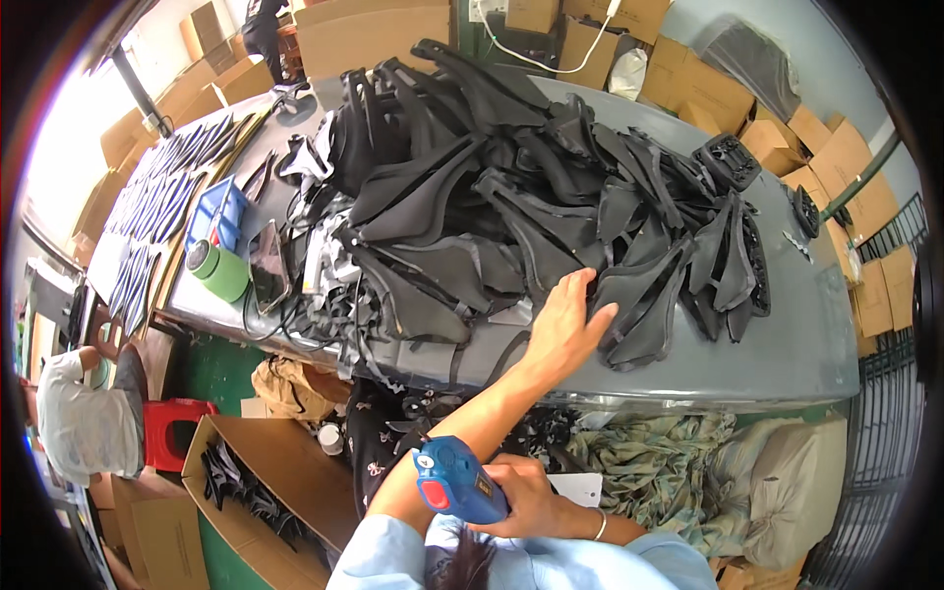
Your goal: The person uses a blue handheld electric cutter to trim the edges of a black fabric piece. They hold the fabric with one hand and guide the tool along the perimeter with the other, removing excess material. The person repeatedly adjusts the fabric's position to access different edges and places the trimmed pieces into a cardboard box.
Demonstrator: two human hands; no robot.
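The black curved pieces (423, 197) lie in a broad, tangled heap across the middle of the frame, piled over one another on a grey surface (801, 339). Just right of centre, at the heap's near edge, the left grip (562, 332) reaches in with fingers and thumb spread apart, nothing held, its fingertips right by one forked black piece (634, 300); from where I stand I cannot tell whether they touch it. Below, at the bottom centre, the right grip (526, 495) is wrapped round a blue hand tool (462, 479) with a reddish patch on its end, held over the left forearm. Left of the heap are dark scraps (344, 305), a flat dark device (267, 264), a green bottle (218, 270) and a blue basket (233, 208), with rows of slim dark strips (167, 192) farther left. At the lower left an open carton (310, 457) holds more black parts, near a red stool (177, 433) and a person in a pale shirt (88, 418). Patterned cloth (649, 462) and a pale bundle (796, 482) lie at the lower right. Cardboard boxes (693, 84) crowd the upper right, and another person in dark clothes (263, 37) stands at the upper left.
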